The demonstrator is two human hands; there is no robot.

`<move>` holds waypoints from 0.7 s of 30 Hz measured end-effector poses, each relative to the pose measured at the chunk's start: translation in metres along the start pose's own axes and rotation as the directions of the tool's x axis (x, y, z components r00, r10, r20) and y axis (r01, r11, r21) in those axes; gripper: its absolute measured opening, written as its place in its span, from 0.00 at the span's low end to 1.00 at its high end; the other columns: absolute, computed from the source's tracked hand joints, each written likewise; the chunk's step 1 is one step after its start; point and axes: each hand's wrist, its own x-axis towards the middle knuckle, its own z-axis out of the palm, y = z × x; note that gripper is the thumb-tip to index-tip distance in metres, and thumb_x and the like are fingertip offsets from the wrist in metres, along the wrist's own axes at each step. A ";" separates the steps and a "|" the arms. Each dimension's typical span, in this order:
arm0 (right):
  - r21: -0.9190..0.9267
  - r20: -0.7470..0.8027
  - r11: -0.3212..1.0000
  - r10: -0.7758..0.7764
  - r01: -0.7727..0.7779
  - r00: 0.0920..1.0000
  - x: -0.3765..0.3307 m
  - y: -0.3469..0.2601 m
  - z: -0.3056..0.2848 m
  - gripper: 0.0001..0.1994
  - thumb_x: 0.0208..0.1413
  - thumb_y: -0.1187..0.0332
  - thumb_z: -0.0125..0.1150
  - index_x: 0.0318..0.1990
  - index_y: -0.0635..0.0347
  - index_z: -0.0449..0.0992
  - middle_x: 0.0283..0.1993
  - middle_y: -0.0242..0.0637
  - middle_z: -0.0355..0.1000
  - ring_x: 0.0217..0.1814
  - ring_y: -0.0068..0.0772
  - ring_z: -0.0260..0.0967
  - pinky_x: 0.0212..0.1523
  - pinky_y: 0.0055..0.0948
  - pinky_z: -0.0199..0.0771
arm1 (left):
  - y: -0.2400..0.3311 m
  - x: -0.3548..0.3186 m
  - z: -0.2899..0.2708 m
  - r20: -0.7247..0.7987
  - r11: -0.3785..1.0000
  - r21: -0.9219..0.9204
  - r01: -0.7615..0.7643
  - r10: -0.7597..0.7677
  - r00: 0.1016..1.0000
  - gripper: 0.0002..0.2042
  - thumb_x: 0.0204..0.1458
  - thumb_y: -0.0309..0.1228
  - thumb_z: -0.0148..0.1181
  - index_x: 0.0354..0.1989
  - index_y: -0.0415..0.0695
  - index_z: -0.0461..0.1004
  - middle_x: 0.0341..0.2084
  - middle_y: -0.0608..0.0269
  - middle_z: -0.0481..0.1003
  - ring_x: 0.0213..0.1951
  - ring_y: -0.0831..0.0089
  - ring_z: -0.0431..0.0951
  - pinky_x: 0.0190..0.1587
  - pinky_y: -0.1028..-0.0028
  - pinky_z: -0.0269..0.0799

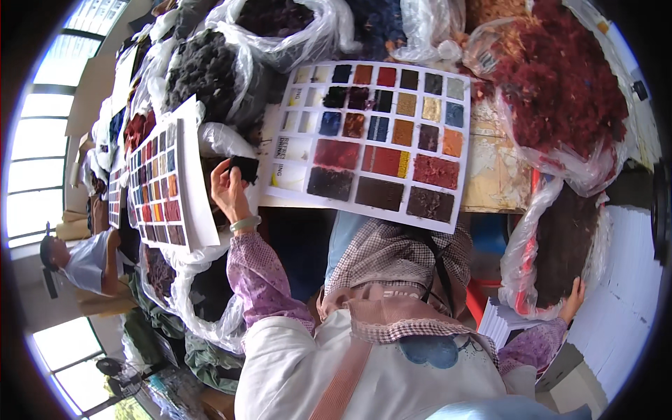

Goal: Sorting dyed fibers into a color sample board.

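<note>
My left hand (pixel 233 192) is closed on a small, black, roughly square piece (pixel 243 169); its material is unclear. It is held by the left edge of a white swatch sheet (pixel 465 133), whose rectangles are covered in coloured fibre: red, brown, black, blue, orange and tan. A second swatch sheet (pixel 203 203) stands tilted left of this hand. Far to the right, my right hand (pixel 574 299) has its fingers stretched out by the edge of a clear plastic bag (pixel 521 241) of dark brown fibre (pixel 563 238). Nothing shows in it.
Plastic bags of loose fibre crowd the table (pixel 500 189): dark red (pixel 560 84), grey (pixel 203 70), and dark purple (pixel 276 15). A stack of white sheets (pixel 498 322) sits beside my right forearm. Another person (pixel 87 262) is at the far left, near windows.
</note>
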 end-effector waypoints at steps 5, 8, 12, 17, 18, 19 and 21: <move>-0.438 0.023 0.892 -0.113 0.112 0.993 0.026 0.038 0.007 0.22 0.47 0.54 0.56 0.43 0.63 0.69 0.43 0.40 0.66 0.46 0.35 0.61 0.45 0.28 0.61 | 0.026 -0.004 -0.030 -0.074 0.983 0.111 -0.144 0.153 0.985 0.10 0.44 0.25 0.54 0.38 0.42 0.70 0.21 0.66 0.70 0.19 0.84 0.66 0.21 0.84 0.65; -0.609 0.056 0.769 -0.201 0.194 0.978 0.038 0.059 0.013 0.22 0.47 0.52 0.55 0.45 0.58 0.68 0.49 0.44 0.64 0.48 0.42 0.62 0.38 0.36 0.69 | 0.024 -0.011 -0.105 -0.352 0.952 0.196 -0.233 0.291 0.890 0.11 0.43 0.25 0.53 0.37 0.40 0.69 0.25 0.61 0.73 0.26 0.77 0.72 0.24 0.84 0.69; -0.275 -0.107 0.950 0.122 -0.148 0.987 0.001 -0.013 0.036 0.22 0.46 0.54 0.56 0.45 0.58 0.68 0.48 0.43 0.64 0.47 0.44 0.63 0.46 0.36 0.65 | 0.010 -0.045 -0.231 -0.717 0.920 0.393 -0.009 0.312 0.623 0.10 0.44 0.25 0.52 0.36 0.39 0.69 0.21 0.67 0.68 0.20 0.82 0.65 0.18 0.86 0.60; -0.165 -0.157 0.912 -0.400 0.375 0.903 0.014 -0.140 0.104 0.14 0.52 0.66 0.50 0.46 0.60 0.68 0.40 0.41 0.71 0.41 0.36 0.69 0.43 0.26 0.67 | -0.007 -0.058 -0.232 -0.776 0.925 0.380 -0.003 0.321 0.544 0.09 0.43 0.24 0.52 0.35 0.39 0.69 0.23 0.66 0.68 0.21 0.83 0.64 0.20 0.85 0.59; -0.030 -0.017 0.891 -0.453 0.453 0.891 -0.029 -0.237 0.151 0.12 0.53 0.68 0.48 0.44 0.61 0.69 0.40 0.40 0.71 0.40 0.30 0.69 0.41 0.23 0.67 | -0.005 -0.060 -0.232 -0.738 0.890 0.455 0.000 0.377 0.559 0.09 0.43 0.24 0.52 0.35 0.39 0.69 0.24 0.66 0.68 0.21 0.82 0.64 0.21 0.84 0.60; 0.102 0.077 0.848 -0.527 0.520 0.846 -0.067 -0.307 0.185 0.11 0.53 0.70 0.48 0.43 0.62 0.70 0.39 0.38 0.71 0.39 0.27 0.68 0.41 0.21 0.66 | -0.007 -0.053 -0.215 -0.687 0.867 0.496 -0.035 0.417 0.595 0.09 0.43 0.24 0.52 0.35 0.38 0.69 0.25 0.65 0.68 0.22 0.81 0.64 0.23 0.83 0.61; 0.458 0.248 0.660 -0.738 0.595 0.627 -0.174 -0.427 0.259 0.07 0.52 0.73 0.50 0.37 0.63 0.72 0.35 0.37 0.72 0.34 0.24 0.69 0.36 0.21 0.67 | -0.017 -0.056 -0.207 -0.630 0.805 0.591 -0.046 0.496 0.598 0.09 0.42 0.23 0.52 0.34 0.37 0.70 0.27 0.64 0.69 0.24 0.78 0.65 0.26 0.80 0.63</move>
